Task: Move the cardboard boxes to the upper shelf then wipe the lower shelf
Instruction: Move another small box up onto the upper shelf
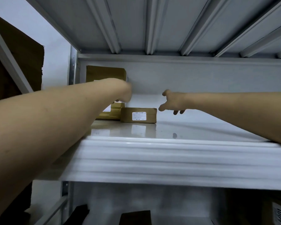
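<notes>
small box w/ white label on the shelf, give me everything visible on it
The small cardboard box is brown, flat and rectangular, lying flat on the glossy white shelf, which mirrors it. A white printed label sits on its front face; the text is too small to read. Another box sits right beside it. The right hand, fingers spread, is near its right end, not touching.

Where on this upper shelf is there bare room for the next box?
Free: the shelf surface right of the labelled box, under the right hand, and the front strip before it. Crowded: the left rear corner, where boxes cluster around the left hand.
</notes>
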A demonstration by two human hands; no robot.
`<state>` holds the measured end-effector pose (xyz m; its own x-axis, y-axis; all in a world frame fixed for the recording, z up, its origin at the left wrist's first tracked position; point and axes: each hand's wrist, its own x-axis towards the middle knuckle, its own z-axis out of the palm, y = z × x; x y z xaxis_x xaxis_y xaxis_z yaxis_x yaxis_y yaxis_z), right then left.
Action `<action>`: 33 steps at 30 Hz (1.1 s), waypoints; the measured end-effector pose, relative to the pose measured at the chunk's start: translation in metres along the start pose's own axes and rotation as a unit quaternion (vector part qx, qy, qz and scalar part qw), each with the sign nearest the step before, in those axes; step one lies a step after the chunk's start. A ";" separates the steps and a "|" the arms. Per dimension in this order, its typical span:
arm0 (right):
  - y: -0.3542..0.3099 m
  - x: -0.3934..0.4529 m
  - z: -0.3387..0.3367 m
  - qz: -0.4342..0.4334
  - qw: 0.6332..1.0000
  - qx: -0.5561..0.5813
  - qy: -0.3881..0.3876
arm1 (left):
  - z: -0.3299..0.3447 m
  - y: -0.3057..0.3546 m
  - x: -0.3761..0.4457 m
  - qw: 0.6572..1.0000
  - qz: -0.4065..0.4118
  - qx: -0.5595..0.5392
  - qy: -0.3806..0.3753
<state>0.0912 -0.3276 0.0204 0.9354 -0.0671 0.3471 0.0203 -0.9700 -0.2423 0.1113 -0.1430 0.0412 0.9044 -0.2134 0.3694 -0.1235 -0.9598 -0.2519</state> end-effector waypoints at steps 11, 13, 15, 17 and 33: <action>0.003 -0.058 -0.029 0.014 0.993 -0.088 0.079 | -0.019 0.034 -0.041 0.984 0.061 -0.158 0.056; 0.005 -0.072 -0.032 0.004 0.993 -0.070 0.094 | -0.020 0.040 -0.052 0.975 0.071 -0.199 0.063; 0.005 -0.087 -0.034 -0.011 0.991 -0.069 0.114 | -0.022 0.047 -0.062 0.968 0.071 -0.221 0.096; 0.008 -0.105 -0.036 -0.024 0.988 -0.070 0.133 | -0.023 0.060 -0.075 0.963 0.071 -0.217 0.140; 0.096 -0.248 -0.058 -0.062 0.969 -0.028 0.236 | -0.043 0.185 -0.191 0.939 0.045 -0.278 0.199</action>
<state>-0.1592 -0.4178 -0.0358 0.6611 -0.0354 0.7494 0.0915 -0.9876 -0.1274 -0.1019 -0.2873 -0.0374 0.6692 -0.2422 0.7025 -0.4860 -0.8578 0.1672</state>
